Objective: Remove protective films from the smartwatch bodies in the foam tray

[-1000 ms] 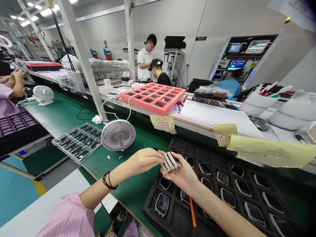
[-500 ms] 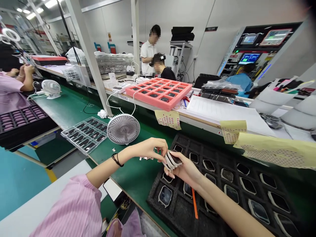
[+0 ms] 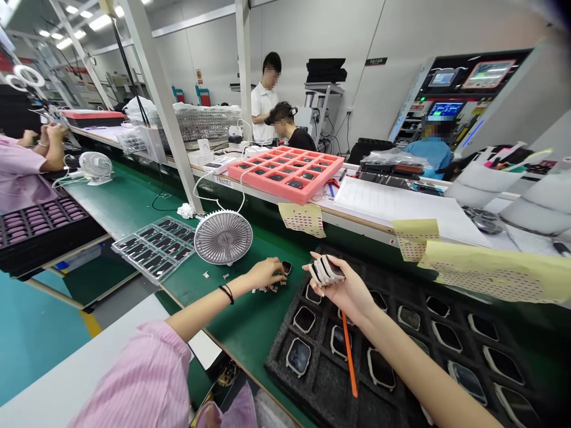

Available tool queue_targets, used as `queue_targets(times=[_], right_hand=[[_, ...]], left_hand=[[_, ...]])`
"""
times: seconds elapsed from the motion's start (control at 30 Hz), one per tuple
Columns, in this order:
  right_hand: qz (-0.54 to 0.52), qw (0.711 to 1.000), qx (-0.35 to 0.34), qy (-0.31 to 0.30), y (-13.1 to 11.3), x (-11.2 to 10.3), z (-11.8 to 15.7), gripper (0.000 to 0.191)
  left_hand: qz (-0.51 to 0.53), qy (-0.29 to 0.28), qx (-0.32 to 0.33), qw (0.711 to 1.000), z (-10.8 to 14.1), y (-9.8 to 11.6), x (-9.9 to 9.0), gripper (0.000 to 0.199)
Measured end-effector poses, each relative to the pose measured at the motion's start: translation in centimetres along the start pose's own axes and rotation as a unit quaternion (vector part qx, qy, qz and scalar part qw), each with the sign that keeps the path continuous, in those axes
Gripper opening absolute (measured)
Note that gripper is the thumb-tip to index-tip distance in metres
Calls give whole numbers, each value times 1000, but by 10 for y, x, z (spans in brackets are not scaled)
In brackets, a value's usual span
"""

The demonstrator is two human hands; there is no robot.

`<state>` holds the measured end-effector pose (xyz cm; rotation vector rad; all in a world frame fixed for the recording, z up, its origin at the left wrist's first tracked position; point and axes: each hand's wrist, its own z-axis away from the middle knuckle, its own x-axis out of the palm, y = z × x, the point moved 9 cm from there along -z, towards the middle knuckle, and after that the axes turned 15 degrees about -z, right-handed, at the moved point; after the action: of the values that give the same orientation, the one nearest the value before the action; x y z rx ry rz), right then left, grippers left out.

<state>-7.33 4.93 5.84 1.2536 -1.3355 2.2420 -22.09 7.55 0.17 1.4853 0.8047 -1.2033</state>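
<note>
My right hand (image 3: 348, 291) is closed round a stack of smartwatch cases (image 3: 327, 270) with pale edges, held above the black foam tray (image 3: 323, 380). My left hand (image 3: 267, 273) reaches down to the green table with its fingers bent together. Its fingertips are at the edge of a single smartwatch case (image 3: 287, 268) and over small white pieces (image 3: 270, 289). What lies between those fingertips is hidden. More cases, such as a smartwatch (image 3: 298, 356), sit in the tray's compartments. An orange stick (image 3: 350, 356) lies across the tray under my right forearm.
A round fan (image 3: 223, 238) stands beyond my left hand, beside a clear plastic tray (image 3: 156, 246) of dark parts. On the raised shelf sits a pink foam tray (image 3: 285, 193). Yellow dotted sheets (image 3: 495, 273) hang from the shelf edge. Several people work nearby.
My left hand has left the stack and moved left and down to the table. My right hand has shifted slightly up and right with the stack. The single case by my left fingertips now shows.
</note>
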Motion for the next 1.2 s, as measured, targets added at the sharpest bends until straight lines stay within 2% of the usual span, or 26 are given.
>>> queue_targets(times=[0.1, 0.23, 0.3, 0.37, 0.5, 0.53, 0.63, 0.73, 0.8, 1.03, 1.2], right_hand=[[-14, 1000, 13, -9, 1, 1, 1, 41], [-16, 1000, 11, -21, 2, 6, 2, 49], [-15, 1000, 2, -21, 1, 6, 3, 53], [-12, 1000, -15, -18, 0, 5, 2, 56], [7, 997, -80, -22, -6, 2, 1, 61], [11, 995, -98, -23, -8, 2, 2, 63], [22, 990, -141, -15, -12, 2, 4, 65], [34, 985, -167, -9, -15, 3, 8, 67], [44, 983, -175, -14, -15, 4, 10, 67], [60, 980, -191, -23, -14, 5, 11, 71], [74, 971, -227, 4, -16, -1, 13, 69]], left_hand=[[-28, -16, -24, 999, 0, -6, 27, 17], [-20, -21, -47, 998, -1, -6, 36, 9], [2, -12, -53, 999, -1, -4, 29, 6], [32, 11, -58, 998, 0, 1, 14, 8], [118, 117, -62, 984, 13, 24, -40, 25], [183, 143, -41, 972, 17, 34, -53, 27], [387, 139, 5, 912, 26, 65, -75, 28], [503, 150, -29, 851, 31, 76, -81, 33], [530, 168, -37, 830, 32, 79, -83, 33], [509, 218, -42, 831, 33, 82, -87, 23], [522, 224, -33, 823, 32, 92, -82, 23]])
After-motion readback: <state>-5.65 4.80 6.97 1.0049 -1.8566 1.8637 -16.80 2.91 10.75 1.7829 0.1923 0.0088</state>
